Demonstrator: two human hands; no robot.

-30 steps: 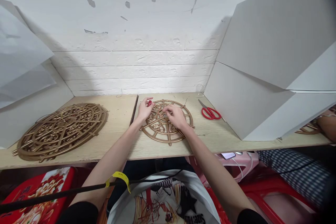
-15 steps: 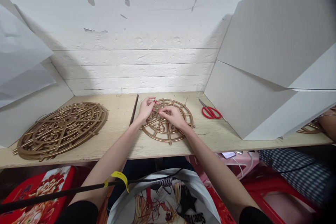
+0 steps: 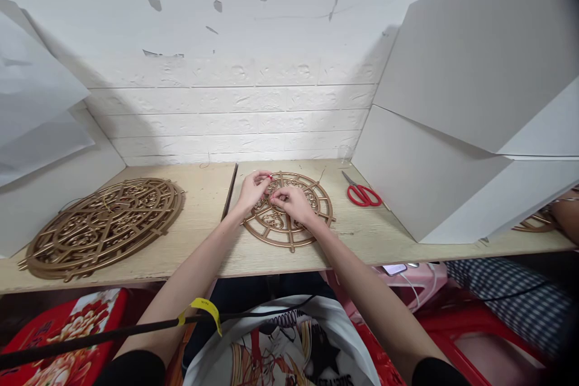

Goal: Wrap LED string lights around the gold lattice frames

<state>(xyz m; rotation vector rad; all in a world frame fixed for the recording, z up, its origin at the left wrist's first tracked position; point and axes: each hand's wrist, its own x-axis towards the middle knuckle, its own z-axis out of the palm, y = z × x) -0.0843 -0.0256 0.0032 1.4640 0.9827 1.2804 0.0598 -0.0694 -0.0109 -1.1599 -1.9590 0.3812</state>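
Note:
A round gold openwork ornament (image 3: 292,245) lies flat on the wooden bench in front of me. Over its upper left part is my left hand (image 3: 254,188), its fingers pinched together, with a small bit of red at the fingertips. Close beside it, my right hand (image 3: 292,202) is above the ornament's centre, thumb and forefinger pressed together. Whatever thin thing lies between either hand's fingertips is too small to make out. A dark thin wire end (image 3: 322,174) sticks up at the ornament's upper right edge.
Red-handled scissors (image 3: 363,195) lie right of the ornament. On the left rests a stack of similar gold ornaments (image 3: 108,223). White boards (image 3: 452,163) wall off the right side; another person's arm (image 3: 565,217) shows beyond. A black cable (image 3: 113,330) with a yellow tag crosses below.
My right hand has shifted slightly left, closer to my left hand, and its fingers have curled in more. The ornament stays in place.

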